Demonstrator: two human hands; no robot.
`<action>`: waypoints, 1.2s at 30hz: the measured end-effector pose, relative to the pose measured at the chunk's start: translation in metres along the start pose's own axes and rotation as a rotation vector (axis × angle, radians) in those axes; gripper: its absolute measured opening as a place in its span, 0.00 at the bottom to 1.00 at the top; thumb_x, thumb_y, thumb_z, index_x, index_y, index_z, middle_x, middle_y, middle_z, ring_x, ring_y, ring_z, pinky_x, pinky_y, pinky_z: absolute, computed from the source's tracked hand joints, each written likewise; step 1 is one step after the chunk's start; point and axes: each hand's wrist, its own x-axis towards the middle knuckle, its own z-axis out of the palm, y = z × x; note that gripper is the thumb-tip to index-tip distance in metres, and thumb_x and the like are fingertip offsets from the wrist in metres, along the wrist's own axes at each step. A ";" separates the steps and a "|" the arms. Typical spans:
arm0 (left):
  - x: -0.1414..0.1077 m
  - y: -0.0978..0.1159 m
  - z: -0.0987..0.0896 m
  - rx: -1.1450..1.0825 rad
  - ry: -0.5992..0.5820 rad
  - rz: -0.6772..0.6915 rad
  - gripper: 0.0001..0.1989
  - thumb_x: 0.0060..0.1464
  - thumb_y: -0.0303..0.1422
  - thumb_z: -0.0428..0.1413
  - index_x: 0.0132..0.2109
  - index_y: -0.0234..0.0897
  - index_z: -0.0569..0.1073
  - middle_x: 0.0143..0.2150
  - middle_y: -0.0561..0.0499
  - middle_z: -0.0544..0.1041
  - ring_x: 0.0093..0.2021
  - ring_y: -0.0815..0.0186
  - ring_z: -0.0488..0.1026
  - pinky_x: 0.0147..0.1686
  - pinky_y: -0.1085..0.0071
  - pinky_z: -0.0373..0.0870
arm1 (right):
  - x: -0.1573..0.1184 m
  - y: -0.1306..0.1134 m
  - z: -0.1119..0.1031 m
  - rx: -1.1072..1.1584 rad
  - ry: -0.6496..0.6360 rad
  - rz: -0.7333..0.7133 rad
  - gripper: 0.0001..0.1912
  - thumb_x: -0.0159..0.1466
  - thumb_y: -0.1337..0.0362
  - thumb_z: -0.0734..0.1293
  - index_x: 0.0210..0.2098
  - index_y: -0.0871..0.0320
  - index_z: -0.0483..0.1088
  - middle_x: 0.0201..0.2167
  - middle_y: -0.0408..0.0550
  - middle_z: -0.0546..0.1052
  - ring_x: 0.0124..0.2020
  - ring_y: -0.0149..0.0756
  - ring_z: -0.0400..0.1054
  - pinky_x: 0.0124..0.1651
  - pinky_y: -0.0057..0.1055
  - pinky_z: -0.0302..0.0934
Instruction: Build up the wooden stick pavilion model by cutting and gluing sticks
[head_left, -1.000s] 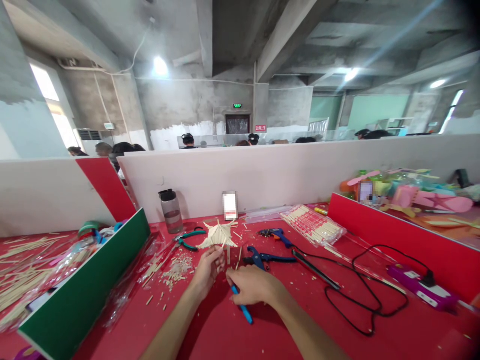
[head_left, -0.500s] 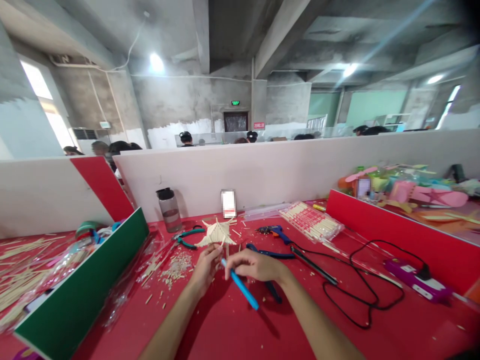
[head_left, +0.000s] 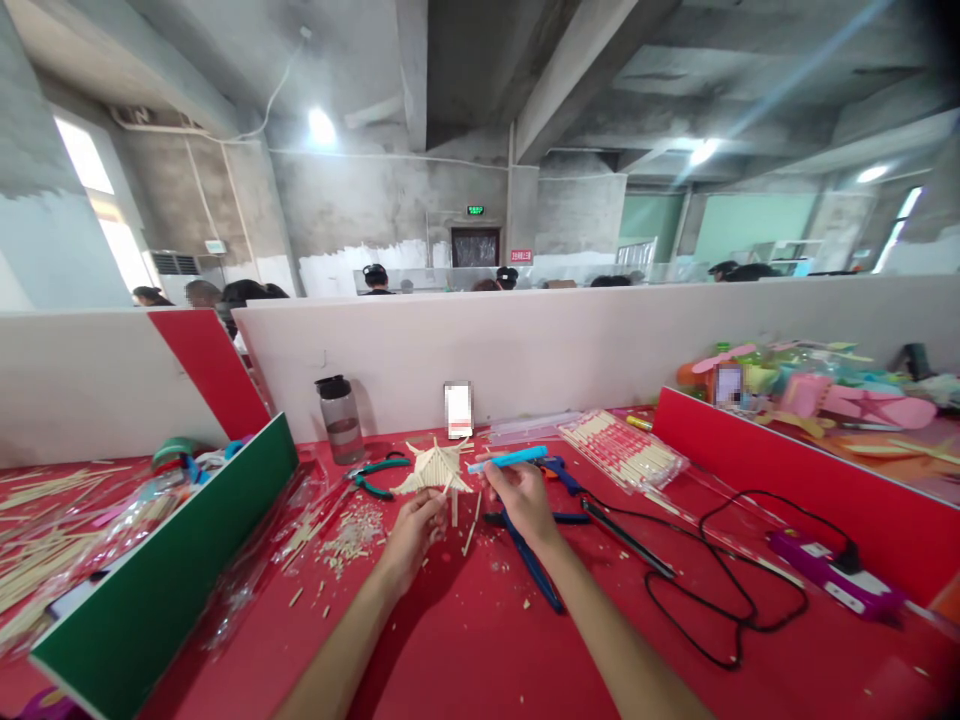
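My left hand (head_left: 414, 530) pinches a thin pale wooden stick (head_left: 448, 484) between thumb and fingertips. Just beyond it stands a small roof-shaped model (head_left: 435, 466) built of such sticks, its corners flaring outward. Held in my right hand (head_left: 525, 502) is a blue pen (head_left: 523, 457), lying nearly level and tipped toward the left. Under and beside the right wrist lies a pair of dark blue pliers (head_left: 531, 563) with spread handles. A loose stick (head_left: 473, 524) rests on the red tabletop (head_left: 450, 650) between my hands.
Teal-handled pliers (head_left: 375, 487), stick offcuts (head_left: 356, 535) and a water bottle (head_left: 341, 420) are on the left. A blue glue gun (head_left: 561, 474), bagged sticks (head_left: 622, 447), a black cable (head_left: 739, 585) and a purple power strip (head_left: 832, 572) lie rightward. Green (head_left: 172, 560) and red (head_left: 810, 490) dividers flank the space.
My right hand has moved up and away from the left hand. The pen swung from pointing down toward me to nearly level. My left hand stays almost in place with its stick.
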 end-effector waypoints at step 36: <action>0.001 -0.001 -0.003 0.007 -0.016 -0.011 0.18 0.43 0.41 0.69 0.28 0.36 0.68 0.20 0.59 0.64 0.20 0.75 0.60 0.22 0.78 0.53 | -0.005 -0.007 0.007 0.083 -0.064 -0.031 0.20 0.67 0.49 0.64 0.49 0.57 0.68 0.34 0.49 0.78 0.34 0.39 0.73 0.41 0.35 0.68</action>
